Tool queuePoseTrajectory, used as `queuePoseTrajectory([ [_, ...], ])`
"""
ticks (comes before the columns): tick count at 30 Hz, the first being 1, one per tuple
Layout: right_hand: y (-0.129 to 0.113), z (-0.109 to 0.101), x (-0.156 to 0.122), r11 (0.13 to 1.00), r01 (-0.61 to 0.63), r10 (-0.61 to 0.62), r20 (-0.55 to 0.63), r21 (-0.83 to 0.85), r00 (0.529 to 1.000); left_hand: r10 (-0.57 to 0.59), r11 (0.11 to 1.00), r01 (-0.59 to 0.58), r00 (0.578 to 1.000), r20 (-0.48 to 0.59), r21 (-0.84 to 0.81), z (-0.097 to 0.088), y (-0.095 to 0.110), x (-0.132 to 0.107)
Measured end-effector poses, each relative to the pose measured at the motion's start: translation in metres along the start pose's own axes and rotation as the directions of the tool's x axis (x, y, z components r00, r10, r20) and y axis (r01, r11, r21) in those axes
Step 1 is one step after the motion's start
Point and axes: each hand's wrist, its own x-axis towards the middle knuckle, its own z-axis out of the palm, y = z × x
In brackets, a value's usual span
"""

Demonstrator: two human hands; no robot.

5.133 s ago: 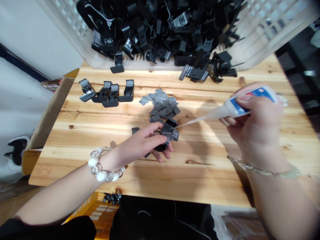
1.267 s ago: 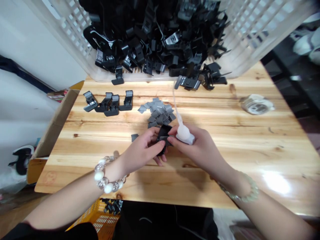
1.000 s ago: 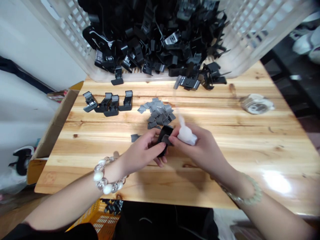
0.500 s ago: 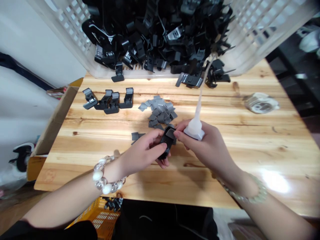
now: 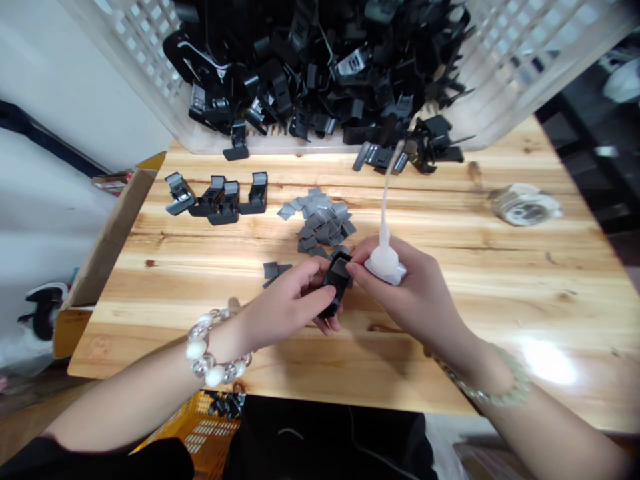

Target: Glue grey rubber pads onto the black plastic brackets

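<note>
My left hand [image 5: 295, 297] is closed round a black plastic clip [image 5: 334, 293], its thumb lying on the clip's face. A grey square pad [image 5: 341, 267] sits at the clip's upper end. Tucked in my right hand [image 5: 415, 287] is a white squeeze bottle [image 5: 384, 261] with a long thin nozzle pointing up and away. The thumb and forefinger of that hand touch the clip's upper right edge beside the pad. Just beyond the clip lies a pile of grey square pads [image 5: 325, 220], with a few more pads [image 5: 271, 270] left of it, near my left fingers.
Several black clips [image 5: 229, 203] stand at the table's left. Across the back, a white plastic basket [image 5: 320, 145] holds many black clips. A roll of clear tape [image 5: 525, 205] lies right on the wooden table [image 5: 500, 287]. Below the front edge is a yellow basket [image 5: 200, 427].
The bottle in my right hand has tilted, its nozzle tip swinging left and towards me. The clip stays in nearly the same place, with my fingers still at the pad.
</note>
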Motion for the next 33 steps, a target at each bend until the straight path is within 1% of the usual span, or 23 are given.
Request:
queuePoseTrajectory([
  [4,0.002,0.002,-0.001,0.993,0.093,-0.094,-0.005,-0.073,0.996,0.006,1.000,-0.006,1.000,0.012,-0.018,0.000,-0.001,0.000],
  [8,0.006,0.004,-0.001,0.968,0.192,-0.197,-0.009,-0.164,0.980,0.009,0.999,-0.008,1.000,0.016,-0.035,0.001,-0.002,0.000],
  [10,0.008,0.004,-0.002,0.958,0.220,-0.226,-0.009,-0.181,0.974,0.021,0.999,-0.021,1.000,0.013,-0.042,0.002,-0.002,0.000],
  [12,0.008,0.004,-0.003,0.960,0.220,-0.226,-0.012,-0.174,0.974,0.036,0.998,-0.035,0.999,0.014,-0.053,0.003,-0.003,-0.001],
  [16,0.007,0.005,-0.004,0.984,0.136,-0.141,-0.034,-0.111,0.989,0.053,0.996,-0.052,0.998,0.018,-0.074,0.006,-0.003,-0.004],
  [20,0.006,0.004,-0.003,1.000,-0.014,0.014,-0.052,0.014,0.999,0.099,0.995,-0.098,0.994,0.037,-0.025,0.006,-0.004,-0.007],
  [23,0.005,0.003,0.000,0.970,-0.158,0.159,0.009,0.182,0.987,0.131,0.991,-0.133,0.989,0.069,0.033,0.006,-0.006,-0.007],
  [25,0.003,0.001,0.003,0.926,-0.245,0.232,0.080,0.287,0.969,0.153,0.985,-0.158,0.985,0.081,0.064,0.005,-0.008,-0.008],
  [27,0.002,0.000,0.004,0.880,-0.320,0.287,0.144,0.350,0.947,0.183,0.977,-0.191,0.979,0.088,0.090,0.005,-0.010,-0.008],
  [30,0.002,-0.001,0.005,0.836,-0.389,0.332,0.207,0.387,0.920,0.214,0.967,-0.225,0.972,0.097,0.117,0.004,-0.012,-0.007],
  [33,0.004,-0.003,0.005,0.829,-0.393,0.323,0.233,0.398,0.917,0.211,0.966,-0.224,0.971,0.109,0.127,0.004,-0.012,-0.007],
])
